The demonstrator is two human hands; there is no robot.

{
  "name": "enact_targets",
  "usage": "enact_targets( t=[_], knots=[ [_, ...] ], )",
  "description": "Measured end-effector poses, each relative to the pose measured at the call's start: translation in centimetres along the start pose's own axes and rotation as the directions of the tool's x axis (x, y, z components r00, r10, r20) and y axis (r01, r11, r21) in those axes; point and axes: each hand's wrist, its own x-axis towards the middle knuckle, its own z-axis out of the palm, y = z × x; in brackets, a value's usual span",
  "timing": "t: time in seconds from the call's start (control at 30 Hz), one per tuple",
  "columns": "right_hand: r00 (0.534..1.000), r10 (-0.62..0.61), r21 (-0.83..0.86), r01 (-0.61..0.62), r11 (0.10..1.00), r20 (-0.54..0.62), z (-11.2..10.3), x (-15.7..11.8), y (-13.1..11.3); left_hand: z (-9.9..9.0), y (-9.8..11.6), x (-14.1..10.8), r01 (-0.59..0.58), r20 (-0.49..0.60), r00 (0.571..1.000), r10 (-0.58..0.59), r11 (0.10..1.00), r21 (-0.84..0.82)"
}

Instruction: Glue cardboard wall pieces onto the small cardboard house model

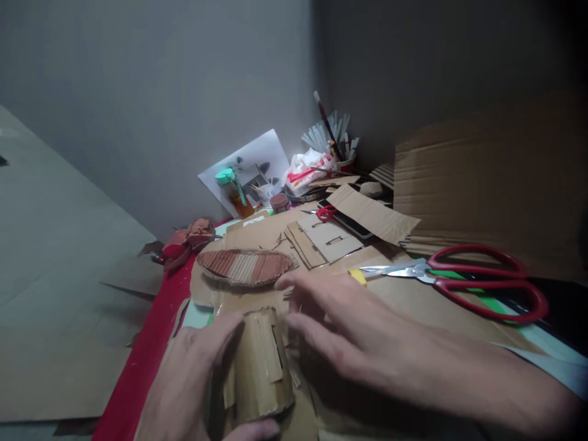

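A curved brown cardboard piece (260,361) with glued strips and a narrow slot lies near the bottom centre. My left hand (186,373) holds it from the left, thumb at its lower edge and a finger at its upper edge. Just right of the piece is my right hand (340,321), fingers apart and curved, with nothing visible between them. Beyond both hands rests a leaf-shaped cardboard piece (248,267) with reddish-brown and pale ridges.
Large red-handled scissors (482,282) lie at the right. Flat cardboard (328,239), a phone (351,222) and small scissors (325,213) are farther back. A bottle (236,193), tissue pack (307,171) and brush cup (346,164) stand near the wall.
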Motion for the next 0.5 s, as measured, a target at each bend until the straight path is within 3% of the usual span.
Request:
enact_targets(
  t=[0.1, 0.23, 0.37, 0.5],
  knots=[
    [0.997, -0.032, 0.055, 0.036, 0.998, -0.066, 0.4, 0.6, 0.9, -0.9, -0.3, 0.1, -0.013, 0.006, 1.000, 0.013, 0.995, -0.097],
    [0.997, -0.028, 0.160, 0.016, 0.987, 0.073, 0.7, 0.7, 1.5, -1.8, -0.2, 0.1, -0.030, 0.078, 0.996, 0.045, 0.981, -0.193],
    [0.973, -0.046, 0.133, 0.016, 0.991, 0.225, 0.7, 0.7, 1.2, -2.3, 0.5, 0.3, -0.045, 0.132, 0.988, 0.077, 0.972, -0.231],
    [0.953, -0.091, 0.153, 0.048, 0.987, 0.290, 0.5, 0.9, 1.2, -2.5, 0.9, 0.4, -0.079, 0.145, 0.982, 0.124, 0.957, -0.279]
  ],
)
